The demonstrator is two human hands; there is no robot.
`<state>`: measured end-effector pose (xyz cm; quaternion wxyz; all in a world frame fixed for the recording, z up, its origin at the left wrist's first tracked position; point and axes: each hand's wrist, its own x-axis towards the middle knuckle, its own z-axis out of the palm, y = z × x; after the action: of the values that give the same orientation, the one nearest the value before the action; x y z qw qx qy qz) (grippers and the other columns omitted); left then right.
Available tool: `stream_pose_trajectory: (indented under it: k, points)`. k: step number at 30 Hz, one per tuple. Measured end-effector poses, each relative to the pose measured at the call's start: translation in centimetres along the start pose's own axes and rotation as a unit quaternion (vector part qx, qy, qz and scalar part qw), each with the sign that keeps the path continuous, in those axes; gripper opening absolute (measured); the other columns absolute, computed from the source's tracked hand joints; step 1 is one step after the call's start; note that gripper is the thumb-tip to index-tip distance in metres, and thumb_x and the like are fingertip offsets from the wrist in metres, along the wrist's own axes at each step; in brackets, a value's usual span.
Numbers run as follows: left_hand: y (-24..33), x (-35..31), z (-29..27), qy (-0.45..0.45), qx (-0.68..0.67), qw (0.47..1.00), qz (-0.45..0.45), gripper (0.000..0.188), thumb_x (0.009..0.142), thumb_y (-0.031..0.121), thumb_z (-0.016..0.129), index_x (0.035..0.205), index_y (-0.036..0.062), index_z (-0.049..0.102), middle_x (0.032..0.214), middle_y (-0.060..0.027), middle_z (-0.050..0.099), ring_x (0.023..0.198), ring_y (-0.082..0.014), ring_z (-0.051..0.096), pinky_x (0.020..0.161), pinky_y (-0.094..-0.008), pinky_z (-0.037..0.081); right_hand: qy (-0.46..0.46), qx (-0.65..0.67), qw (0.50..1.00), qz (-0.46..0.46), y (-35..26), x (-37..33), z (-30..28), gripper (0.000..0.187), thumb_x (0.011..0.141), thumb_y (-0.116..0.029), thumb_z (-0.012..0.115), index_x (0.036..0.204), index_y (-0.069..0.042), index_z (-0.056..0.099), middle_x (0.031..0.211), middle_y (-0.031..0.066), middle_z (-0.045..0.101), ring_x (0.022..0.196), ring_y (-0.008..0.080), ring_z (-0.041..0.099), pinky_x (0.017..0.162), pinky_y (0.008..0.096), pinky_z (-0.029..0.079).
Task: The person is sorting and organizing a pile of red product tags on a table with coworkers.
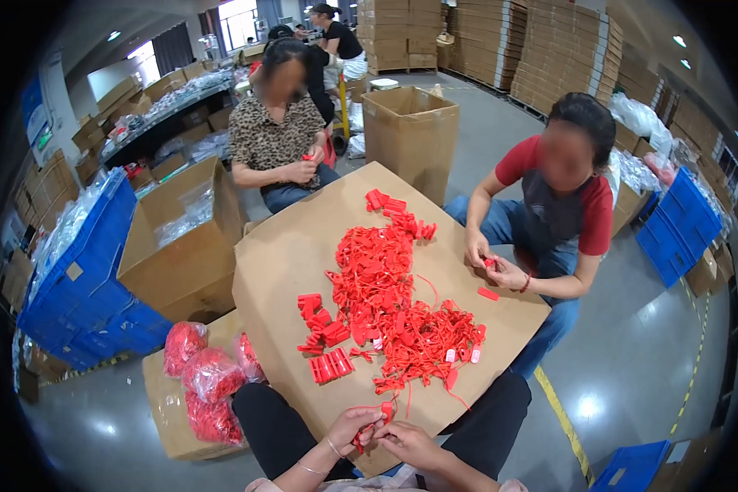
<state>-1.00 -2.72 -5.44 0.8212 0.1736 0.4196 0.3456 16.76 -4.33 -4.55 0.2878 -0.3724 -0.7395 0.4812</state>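
My left grip [354,426] is closed on a small red piece [387,409], thumb and forefinger pinching it over the near edge of the cardboard-topped counter [283,246]. My right grip [414,445] is just beside it, its fingers bent in toward the piece; I cannot tell whether they pinch anything, since the fingers cover the spot.

Beyond my hands, a tangled heap of red cords [430,340] spreads over the middle of the counter, with a few pale tags [451,356] among the strands. To its left lie a row of red blocks [331,366], side by side, and a loose cluster of red clips [312,310]. A single red strip [488,293] lies apart on the right, near a co-worker in a red-sleeved shirt [594,217], who holds something small and red in both hands. Across from me, a co-worker in a leopard-print shirt [250,135] also has a red piece in hand. Down on my left, clear bags of red goods [211,375] rest on a carton [166,414].
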Motion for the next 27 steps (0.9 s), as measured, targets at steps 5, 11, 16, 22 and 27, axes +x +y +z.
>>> stream_pose_trajectory:
  k: [5,11,16,22,27]
  points:
    - [-0.7,-0.4,-1.2,0.020,0.098,0.995,0.001,0.021,0.088,0.013,0.052,0.100,-0.0029,0.059,0.066,-0.0021,0.056,0.041,-0.0043,0.042,0.036,-0.0173,0.032,-0.036,0.150,0.986,0.060,0.1,0.6,-0.2,0.013,0.086,-0.009,0.056,0.096,-0.002,0.056,0.088,0.0059,0.061,0.081,0.0112,0.060,0.072,0.0250,0.048]
    - [-1.1,-0.2,-0.9,0.000,0.216,0.976,0.022,0.023,0.087,0.010,0.052,0.104,-0.0027,0.060,0.063,-0.0004,0.055,0.042,-0.0034,0.042,0.038,-0.0175,0.032,-0.002,0.286,0.952,0.107,1.1,0.2,-0.4,0.010,0.089,-0.007,0.050,0.096,-0.001,0.053,0.086,0.0044,0.062,0.082,0.0104,0.059,0.073,0.0246,0.048]
    - [-0.7,-0.5,-1.5,-0.043,0.285,0.957,0.039,0.021,0.087,0.011,0.053,0.105,0.0031,0.062,0.065,0.0018,0.056,0.045,-0.0021,0.042,0.040,-0.0177,0.033,0.012,0.391,0.910,0.138,1.0,0.4,-0.7,0.010,0.090,-0.006,0.049,0.098,-0.001,0.052,0.088,0.0048,0.061,0.084,0.0107,0.059,0.075,0.0244,0.048]
    - [-0.7,-0.9,-0.5,-0.067,0.340,0.932,0.106,0.019,0.084,0.014,0.061,0.101,0.0056,0.064,0.074,0.0031,0.058,0.051,-0.0014,0.044,0.044,-0.0178,0.034,0.003,0.373,0.919,0.131,1.8,0.6,-1.3,0.011,0.090,-0.006,0.049,0.099,-0.001,0.052,0.089,0.0063,0.061,0.085,0.0115,0.060,0.076,0.0237,0.048]
    - [-0.8,-0.8,-1.5,-0.114,0.362,0.907,0.181,0.016,0.083,0.014,0.062,0.097,0.0061,0.065,0.081,0.0015,0.059,0.052,-0.0019,0.044,0.045,-0.0169,0.034,-0.029,0.365,0.920,0.139,1.9,0.9,-2.8,0.011,0.089,-0.006,0.050,0.098,0.000,0.054,0.090,0.0051,0.062,0.085,0.0106,0.059,0.078,0.0235,0.046]
